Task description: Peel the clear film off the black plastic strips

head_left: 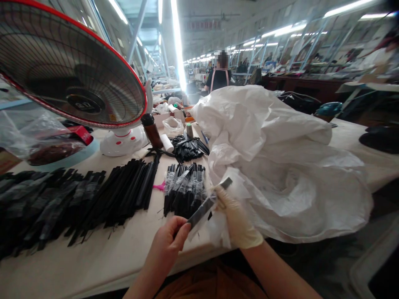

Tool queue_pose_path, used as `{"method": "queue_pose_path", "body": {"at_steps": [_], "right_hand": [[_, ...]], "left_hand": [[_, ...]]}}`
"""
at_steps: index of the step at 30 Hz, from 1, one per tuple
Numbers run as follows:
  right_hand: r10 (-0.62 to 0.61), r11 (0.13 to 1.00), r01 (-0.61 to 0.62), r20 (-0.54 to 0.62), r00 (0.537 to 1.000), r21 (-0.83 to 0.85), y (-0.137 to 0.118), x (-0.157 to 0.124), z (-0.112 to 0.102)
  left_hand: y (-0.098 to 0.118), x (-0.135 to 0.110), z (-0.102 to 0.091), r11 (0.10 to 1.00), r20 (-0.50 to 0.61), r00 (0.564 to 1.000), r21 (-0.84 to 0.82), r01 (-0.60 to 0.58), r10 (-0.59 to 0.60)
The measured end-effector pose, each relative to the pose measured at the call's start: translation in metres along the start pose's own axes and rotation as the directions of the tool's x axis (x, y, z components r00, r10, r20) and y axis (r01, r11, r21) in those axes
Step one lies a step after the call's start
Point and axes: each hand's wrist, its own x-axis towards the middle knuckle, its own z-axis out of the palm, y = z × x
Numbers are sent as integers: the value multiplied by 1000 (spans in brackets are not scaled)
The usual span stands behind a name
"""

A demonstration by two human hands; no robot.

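A flat black strip (201, 211), seemingly fabric, runs slantwise between my two hands above the table's front edge. My bare left hand (174, 234) pinches its lower end between thumb and fingers. Around its upper part, my right hand (233, 218), in a pale thin glove, is closed, and the strip's tip sticks out beyond the fingers. Clear plastic film (218, 230) hangs beneath the right hand, partly hidden by it. Just behind the hands lie several black strips wrapped in clear plastic (183, 187).
More black strips (124, 191) spread across the left, some plastic-wrapped. A red-rimmed fan (85, 104) towers above them. A large white plastic sack (280, 166) covers the right side. A brown bottle (152, 132) and a white roll (167, 143) stand behind. Another person (220, 77) is farther back.
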Motion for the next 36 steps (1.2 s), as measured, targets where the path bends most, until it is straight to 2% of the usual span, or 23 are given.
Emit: {"method": "queue_pose_path", "body": {"at_steps": [1, 4, 7, 9, 11, 13, 15, 18, 20, 21, 23, 25, 26, 28, 32, 34, 36], "right_hand": [[54, 998, -54, 22, 998, -15, 8, -2, 2], [83, 996, -81, 40, 996, -49, 28, -6, 4], [59, 997, -58, -7, 998, 56, 21, 0, -6], [70, 979, -74, 29, 997, 190, 5, 9, -13], [94, 953, -129, 137, 986, 273, -10, 16, -17], [112, 939, -169, 198, 974, 300, -19, 20, -18], [117, 941, -171, 193, 974, 294, -23, 19, -19], [122, 949, -174, 204, 971, 261, -27, 15, -21], [113, 952, -175, 244, 963, 251, -28, 13, -21], [108, 952, -175, 257, 960, 253, -28, 12, -21], [111, 951, -181, 270, 957, 252, -28, 12, -19], [115, 955, -180, 266, 957, 235, -27, 13, -19], [115, 960, -176, 264, 958, 219, -27, 14, -20], [114, 971, -161, 252, 961, 175, -24, 15, -22], [121, 982, -149, 221, 968, 115, -13, 11, -23], [134, 990, -142, 235, 963, 18, -5, 7, -20], [153, 982, -127, 196, 968, -140, 2, 4, -18]], "left_hand": [[1, 0, 4, 1000, -21, 999, 7, -24, 24], [3, 4, 7, 992, -59, 993, 91, -92, 97], [6, 14, -7, 942, -155, 975, 320, -103, 159], [10, 28, -15, 841, -246, 938, 536, -78, 244], [13, 45, -16, 699, -267, 907, 714, -42, 327], [15, 62, -9, 593, -210, 909, 804, -48, 359], [16, 70, 1, 555, -134, 922, 826, -98, 363], [21, 66, 9, 633, -63, 908, 737, -238, 415], [25, 57, 10, 771, 7, 922, 547, -327, 387], [26, 53, 10, 852, 63, 942, 411, -325, 329], [27, 47, 11, 969, 205, 964, 143, -201, 170], [25, 43, 13, 997, 274, 959, -41, -59, 68], [23, 41, 14, 995, 259, 964, -97, -28, 52], [21, 39, 15, 988, 182, 981, -145, -45, 71], [22, 31, 15, 988, 75, 988, -87, -127, 134], [22, 27, 15, 987, 46, 988, -76, -143, 146], [20, 28, 11, 985, 64, 983, -41, -169, 172]]}}
